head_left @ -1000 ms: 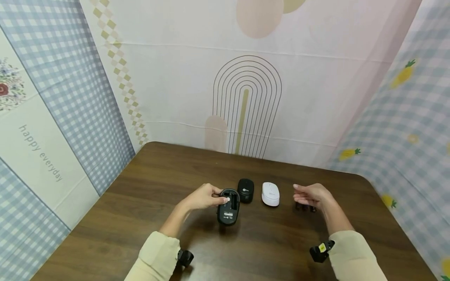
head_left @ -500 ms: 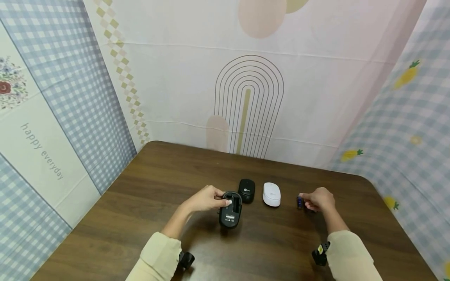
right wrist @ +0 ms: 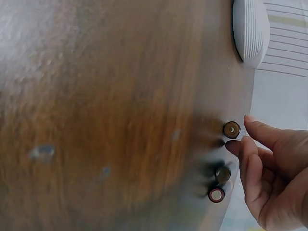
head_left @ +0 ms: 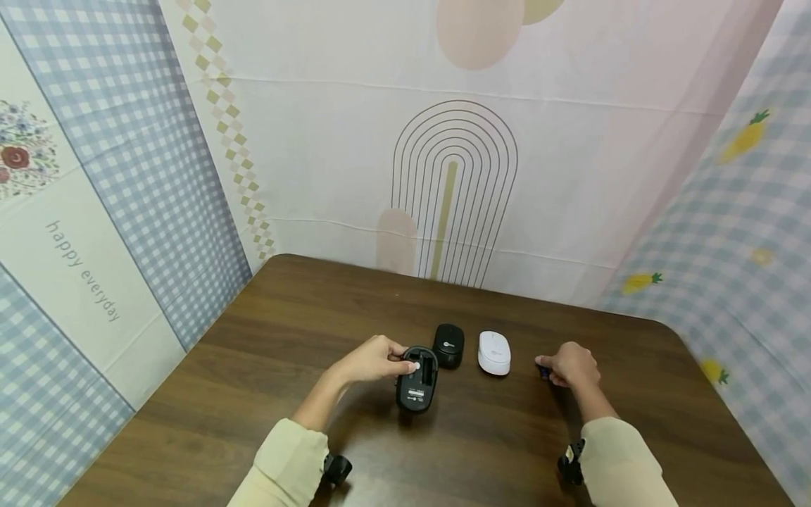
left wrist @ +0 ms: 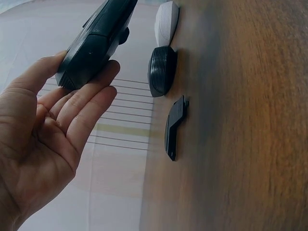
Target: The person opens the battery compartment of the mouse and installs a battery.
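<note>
My left hand [head_left: 374, 360] grips a black computer mouse [head_left: 416, 384] by its edge, above the table. Its underside faces me, with a battery slot exposed. In the left wrist view, thumb and fingers pinch one end of the mouse [left wrist: 94, 45]. A thin bent black piece, looking like a battery cover [left wrist: 175, 127], lies on the table below; the head view hides it. At the right, my right hand [head_left: 575, 365] pinches a dark blue battery [head_left: 543, 371] between thumb and finger, low at the tabletop. Two more batteries, one dark-ended [right wrist: 222, 174] and one red-rimmed [right wrist: 216, 194], lie beside those fingers.
A second black mouse [head_left: 449, 345] stands just behind the held one. To its right is a white mouse [head_left: 494, 353], between my hands. The brown wooden table [head_left: 304, 303] ends at a patterned cloth backdrop [head_left: 329, 169].
My right hand has come down onto the batteries and taken one between thumb and finger. The left hand keeps holding the mouse almost still. The view has shifted slightly.
</note>
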`<state>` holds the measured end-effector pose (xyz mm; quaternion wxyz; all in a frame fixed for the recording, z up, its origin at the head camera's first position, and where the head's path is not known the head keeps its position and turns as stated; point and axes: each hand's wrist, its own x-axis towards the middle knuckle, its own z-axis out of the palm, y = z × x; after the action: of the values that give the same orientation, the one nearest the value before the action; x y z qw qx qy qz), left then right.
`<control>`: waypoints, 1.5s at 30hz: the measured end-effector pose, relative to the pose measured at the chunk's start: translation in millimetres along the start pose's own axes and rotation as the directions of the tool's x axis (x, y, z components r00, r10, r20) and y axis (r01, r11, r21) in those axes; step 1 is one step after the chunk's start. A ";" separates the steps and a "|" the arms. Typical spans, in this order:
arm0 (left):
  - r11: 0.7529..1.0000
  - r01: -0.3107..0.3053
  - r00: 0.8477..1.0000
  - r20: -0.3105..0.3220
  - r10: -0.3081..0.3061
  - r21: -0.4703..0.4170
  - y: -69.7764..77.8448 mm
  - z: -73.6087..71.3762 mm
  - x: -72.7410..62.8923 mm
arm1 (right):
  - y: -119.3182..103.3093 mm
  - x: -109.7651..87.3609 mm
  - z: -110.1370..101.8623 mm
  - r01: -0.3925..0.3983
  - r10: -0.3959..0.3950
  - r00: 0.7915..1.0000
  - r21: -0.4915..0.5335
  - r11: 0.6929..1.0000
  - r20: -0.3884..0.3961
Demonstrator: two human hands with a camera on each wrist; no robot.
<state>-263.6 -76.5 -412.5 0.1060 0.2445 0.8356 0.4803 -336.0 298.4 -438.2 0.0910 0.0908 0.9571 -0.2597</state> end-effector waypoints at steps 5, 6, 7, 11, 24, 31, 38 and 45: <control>1.000 -0.005 1.000 0.002 0.005 0.009 -5.2 0.5 2.6 | -3.0 2.6 2.4 -0.024 0.024 1.000 -0.005 1.000 -0.007; 1.000 -0.007 1.000 0.003 0.007 0.012 -4.9 0.4 2.7 | -3.5 2.9 2.8 -0.032 0.032 0.999 -0.004 0.999 -0.009; 1.000 -0.011 1.000 0.005 0.011 0.014 -4.6 0.4 2.7 | -3.7 3.2 3.1 -0.037 0.037 0.999 -0.004 0.999 -0.010; 1.000 -0.011 1.000 0.008 0.011 0.020 -3.7 0.3 2.4 | -3.8 4.0 5.0 -0.043 0.043 0.999 0.006 0.999 -0.021; 1.000 -0.008 1.000 0.018 0.008 0.000 -4.2 1.7 8.6 | -6.5 4.6 -10.8 0.036 -0.033 0.999 0.063 0.997 -0.040; 1.000 0.004 1.000 0.029 -0.003 -0.019 -2.4 3.9 12.1 | -35.1 -12.5 -21.6 0.136 -0.130 0.989 0.081 0.987 -0.075; 1.000 0.008 1.000 0.012 -0.008 -0.002 -2.3 2.5 12.4 | -68.0 -29.7 -12.6 0.246 -0.239 0.968 0.099 0.964 -0.082; 1.000 0.008 1.000 0.012 -0.007 -0.024 -4.4 2.4 10.3 | -93.3 -51.3 -3.8 0.287 -0.284 0.958 0.216 0.933 -0.048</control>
<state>-272.8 -71.2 -416.9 0.1159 0.2430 0.8300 0.4885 -307.5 214.8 -378.8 0.0339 -0.0376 0.9260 -0.3740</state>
